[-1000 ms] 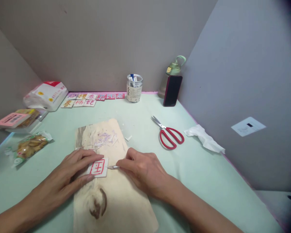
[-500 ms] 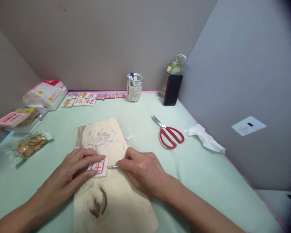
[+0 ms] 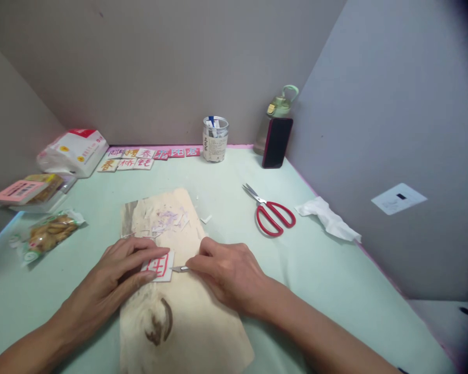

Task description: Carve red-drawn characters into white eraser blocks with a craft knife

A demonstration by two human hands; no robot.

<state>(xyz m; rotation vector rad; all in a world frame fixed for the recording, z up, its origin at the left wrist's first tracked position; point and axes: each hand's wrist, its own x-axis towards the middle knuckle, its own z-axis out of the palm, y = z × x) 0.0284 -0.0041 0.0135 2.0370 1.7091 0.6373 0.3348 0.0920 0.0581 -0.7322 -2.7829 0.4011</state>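
A small white square tile (image 3: 166,274) with red strokes drawn on it lies flat on a wooden board (image 3: 203,332). My left hand (image 3: 119,272) grips the tile from the left, with its fingers on the top part and the thumb on the lower part, covering much of that side. My right hand (image 3: 228,275) is closed around a craft knife (image 3: 181,269). Its pointed blade touches or almost touches the tile's right edge; the handle is hidden in the hand. Purple and white shavings (image 3: 169,221) are scattered on the board's far part.
Red-handled scissors (image 3: 271,213) lie right of the board, near a crumpled tissue (image 3: 329,218). Behind stand a jar (image 3: 215,148), a phone (image 3: 277,143) and a bottle (image 3: 262,137). Several character tiles (image 3: 144,163) lie at the back. Snack bag (image 3: 52,234) and tissue pack (image 3: 78,153) sit left.
The knife blade has turned slightly and shows more of its flat side at the tile's right edge. Both hands stay almost in place; the whole view has shifted a little.
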